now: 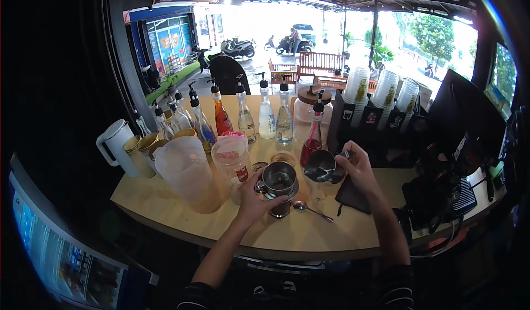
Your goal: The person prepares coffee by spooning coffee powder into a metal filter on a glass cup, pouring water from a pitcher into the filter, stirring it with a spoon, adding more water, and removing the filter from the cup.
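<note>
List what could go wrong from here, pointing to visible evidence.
The metal jug in the right hand might spill anything inside beside the metal cup. The left hand, gripping that cup, could slip and tip it. The bottle of red liquid, near the jug, might get knocked.

Two hands, one metal pitcher, one spoon, three cup stacks, one wood-lidded jar.

The head view looks forward and down — hands near.
</note>
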Demonstrator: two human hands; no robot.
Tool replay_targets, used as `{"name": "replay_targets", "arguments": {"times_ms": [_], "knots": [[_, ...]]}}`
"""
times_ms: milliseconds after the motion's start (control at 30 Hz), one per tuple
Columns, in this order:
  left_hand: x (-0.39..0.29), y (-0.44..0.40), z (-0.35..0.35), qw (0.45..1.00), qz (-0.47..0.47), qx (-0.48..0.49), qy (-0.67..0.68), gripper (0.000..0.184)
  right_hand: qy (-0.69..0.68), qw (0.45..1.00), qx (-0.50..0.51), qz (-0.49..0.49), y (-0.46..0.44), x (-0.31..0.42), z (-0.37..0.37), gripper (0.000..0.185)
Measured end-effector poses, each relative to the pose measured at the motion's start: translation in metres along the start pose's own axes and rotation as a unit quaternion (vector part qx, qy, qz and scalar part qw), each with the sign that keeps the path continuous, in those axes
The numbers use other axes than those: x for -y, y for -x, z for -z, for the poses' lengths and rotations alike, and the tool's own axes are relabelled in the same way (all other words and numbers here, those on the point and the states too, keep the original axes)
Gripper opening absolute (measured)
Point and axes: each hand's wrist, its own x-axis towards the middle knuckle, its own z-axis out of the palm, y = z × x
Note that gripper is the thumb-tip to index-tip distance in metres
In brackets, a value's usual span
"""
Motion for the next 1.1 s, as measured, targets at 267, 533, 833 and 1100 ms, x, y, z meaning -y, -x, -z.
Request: {"name": "replay_targets", "arguments": {"times_ms": [267, 533, 833, 1100], "knots": [[0.005, 0.000, 0.000, 1.000, 0.003, -0.002, 0.002, 0.082, 0.083, 0.994, 0.061, 0.026, -0.030, 0.049, -0.022, 0.020], [-0.008, -0.001, 0.003, 0.999, 0.006, 0.023, -0.023, 0.085, 0.205, 0.973, 0.101, 0.041, -0.049, 0.066, -0.043, 0.023], [-0.004, 0.000, 0.002, 0.999, 0.000, 0.019, -0.029, 0.084, 0.238, 0.961, 0.125, 0.065, -0.057, 0.077, -0.057, 0.025], [-0.005, 0.000, 0.002, 0.999, -0.010, 0.014, -0.031, 0.083, 0.261, 0.953, 0.151, 0.031, -0.057, 0.090, -0.066, 0.023]]}}
